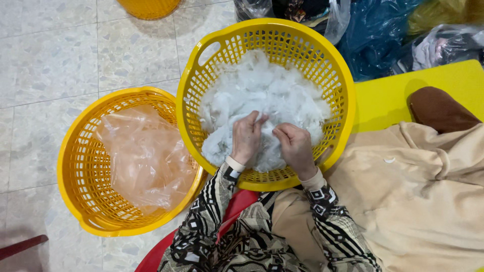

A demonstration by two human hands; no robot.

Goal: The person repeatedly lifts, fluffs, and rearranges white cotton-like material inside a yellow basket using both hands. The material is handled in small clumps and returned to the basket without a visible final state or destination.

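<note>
A round yellow plastic basket point(201, 70) rests against my lap and is piled with white fluffy stuffing point(262, 90). Both hands are inside it at the near side. My left hand point(247, 137) pinches a tuft of the white fluff between thumb and fingers. My right hand point(295, 146) is curled closed on the same clump, a few centimetres to the right. Both sleeves carry a black and white pattern.
A second yellow basket point(75, 151) on the tiled floor at the left holds a crumpled clear plastic bag point(143, 156). A beige cloth point(418, 191) covers my right side on a yellow mat point(383, 100). Plastic bags point(378, 30) lie behind. Another yellow container point(148, 7) stands at the top.
</note>
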